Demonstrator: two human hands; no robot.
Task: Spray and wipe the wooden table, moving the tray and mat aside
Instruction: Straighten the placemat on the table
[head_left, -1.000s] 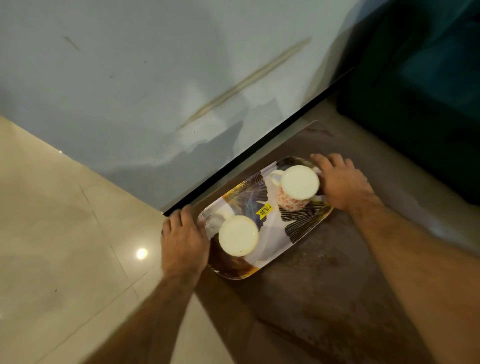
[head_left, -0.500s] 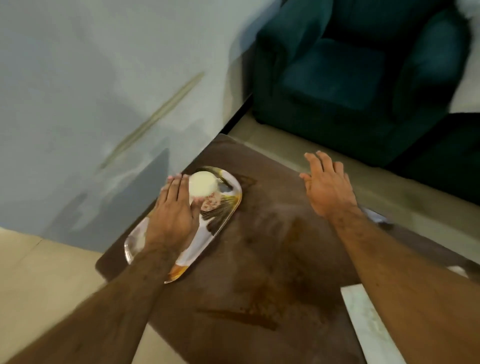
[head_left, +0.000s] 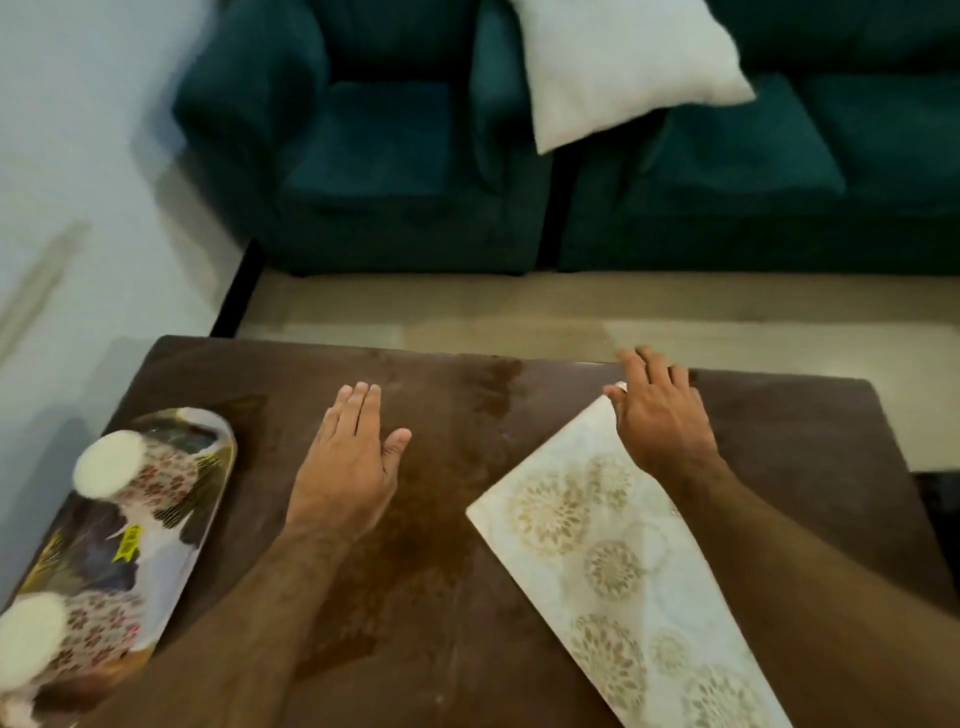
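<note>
A dark wooden table (head_left: 779, 441) fills the lower view, with a darker wet-looking patch (head_left: 415, 545) in its middle. The patterned oval tray (head_left: 104, 566) lies at the table's left edge and carries two floral cups (head_left: 111, 470) (head_left: 31, 639) standing upside down. A pale mat (head_left: 613, 561) with gold flower prints lies diagonally on the right half. My left hand (head_left: 353, 462) is flat and open over the table's middle, apart from the tray. My right hand (head_left: 660, 421) lies on the mat's far corner with fingers spread; my right forearm covers part of the mat.
Two teal armchairs (head_left: 374, 156) (head_left: 753, 171) stand beyond the table, with a white cushion (head_left: 618, 67) on them. A strip of beige floor (head_left: 519, 317) separates them from the table. A pale wall (head_left: 62, 182) runs along the left.
Both hands have let go of the tray. My left hand moved to the table's middle and my right hand moved onto the mat's corner. The view swung to the right.
</note>
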